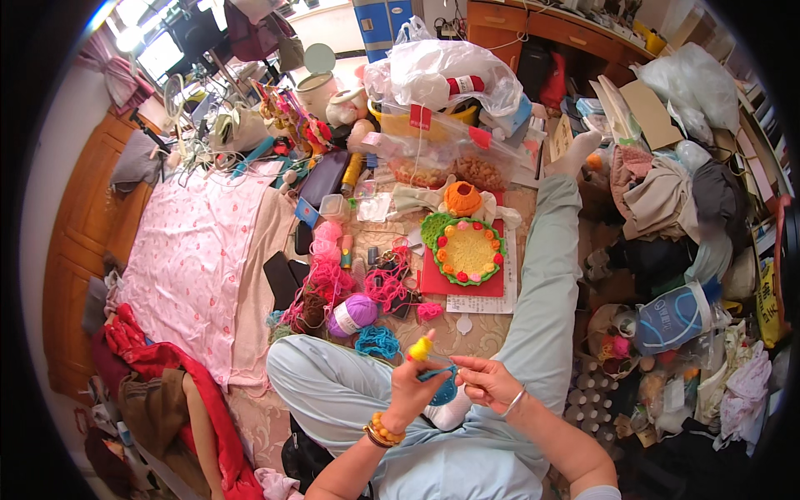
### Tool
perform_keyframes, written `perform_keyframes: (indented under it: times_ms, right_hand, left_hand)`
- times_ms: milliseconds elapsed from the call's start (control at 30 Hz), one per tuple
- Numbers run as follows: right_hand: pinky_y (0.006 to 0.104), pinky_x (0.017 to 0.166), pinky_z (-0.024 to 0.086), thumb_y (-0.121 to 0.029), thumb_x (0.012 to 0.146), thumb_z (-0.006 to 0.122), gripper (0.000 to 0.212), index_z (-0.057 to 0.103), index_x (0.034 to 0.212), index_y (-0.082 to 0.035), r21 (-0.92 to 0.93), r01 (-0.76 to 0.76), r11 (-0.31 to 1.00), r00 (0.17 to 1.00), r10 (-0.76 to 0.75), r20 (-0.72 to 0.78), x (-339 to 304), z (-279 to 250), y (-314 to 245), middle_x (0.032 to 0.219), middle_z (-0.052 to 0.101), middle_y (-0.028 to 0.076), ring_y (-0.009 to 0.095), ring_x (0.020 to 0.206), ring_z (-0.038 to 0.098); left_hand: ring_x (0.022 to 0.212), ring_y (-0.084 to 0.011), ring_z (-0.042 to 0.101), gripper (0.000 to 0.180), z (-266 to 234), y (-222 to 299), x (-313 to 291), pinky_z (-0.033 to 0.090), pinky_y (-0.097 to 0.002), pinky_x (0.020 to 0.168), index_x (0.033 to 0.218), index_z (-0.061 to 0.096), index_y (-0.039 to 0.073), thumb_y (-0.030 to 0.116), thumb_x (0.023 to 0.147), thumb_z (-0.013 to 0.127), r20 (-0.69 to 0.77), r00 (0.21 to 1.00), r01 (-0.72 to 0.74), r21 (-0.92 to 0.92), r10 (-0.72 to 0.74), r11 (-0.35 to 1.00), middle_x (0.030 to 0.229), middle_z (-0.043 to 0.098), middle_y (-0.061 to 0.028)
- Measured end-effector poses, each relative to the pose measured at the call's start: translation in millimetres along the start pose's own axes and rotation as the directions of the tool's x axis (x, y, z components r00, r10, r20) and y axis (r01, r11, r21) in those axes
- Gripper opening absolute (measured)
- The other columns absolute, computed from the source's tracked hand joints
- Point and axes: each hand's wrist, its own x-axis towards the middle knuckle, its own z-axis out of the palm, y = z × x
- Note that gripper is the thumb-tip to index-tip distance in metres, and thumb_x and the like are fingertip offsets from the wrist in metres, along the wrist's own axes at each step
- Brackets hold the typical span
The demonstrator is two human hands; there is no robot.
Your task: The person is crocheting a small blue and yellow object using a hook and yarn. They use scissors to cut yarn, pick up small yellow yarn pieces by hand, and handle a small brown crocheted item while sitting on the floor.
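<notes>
In my lap, my left hand (410, 387) pinches a small blue crochet piece (444, 392). A yellow cover (421, 348) wraps one of its raised fingers. Close beside it, my right hand (493, 383) is closed at the edge of the same piece, on what looks like a thin crochet hook, mostly hidden by the fingers. Just beyond my bent left leg lie a blue yarn bundle (377, 342) and a purple yarn ball (352, 315). Farther off, a round yellow crochet piece with a green, flowered rim (467, 250) rests on a red folder (492, 286).
Pink yarn (329, 275) and dark phone-like slabs (283, 279) lie left of centre. An orange crochet piece (462, 198) sits behind the flowered one. Clear plastic bags (450, 75) pile up at the back. Clothes and bottles (593, 400) crowd the right; a pink sheet (192, 267) covers the left.
</notes>
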Motion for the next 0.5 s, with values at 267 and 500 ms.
perform_keyframes:
  times_ms: [267, 500]
  right_hand:
    - [0.0272, 0.049, 0.046, -0.001, 0.077, 0.057, 0.032, 0.062, 0.107, -0.013, -0.901, 0.417, -0.120, 0.527, -0.776, 0.347, -6, 1, 2, 0.077, 0.062, 0.004, 0.017, 0.058, 0.057]
    - [0.0293, 0.052, 0.046, -0.002, 0.077, 0.057, 0.032, 0.062, 0.107, -0.012, -0.860, 0.495, -0.121, 0.651, -0.604, 0.459, -18, -10, -23, 0.075, 0.061, 0.005, 0.018, 0.062, 0.058]
  left_hand:
    - [0.074, -0.0062, 0.058, 0.070, -17, 2, 7, 0.046, -0.0186, 0.068, 0.133, 0.035, 0.004, -0.002, 0.072, 0.068, 0.327, 0.860, 0.478, -0.784, -0.391, 0.396, 0.083, 0.062, -0.0024]
    - [0.077, -0.0064, 0.057, 0.055, -29, -10, 10, 0.046, -0.0205, 0.070, 0.123, 0.049, 0.005, -0.001, 0.072, 0.068, 0.340, 0.896, 0.443, -0.713, -0.285, 0.542, 0.088, 0.064, -0.0026]
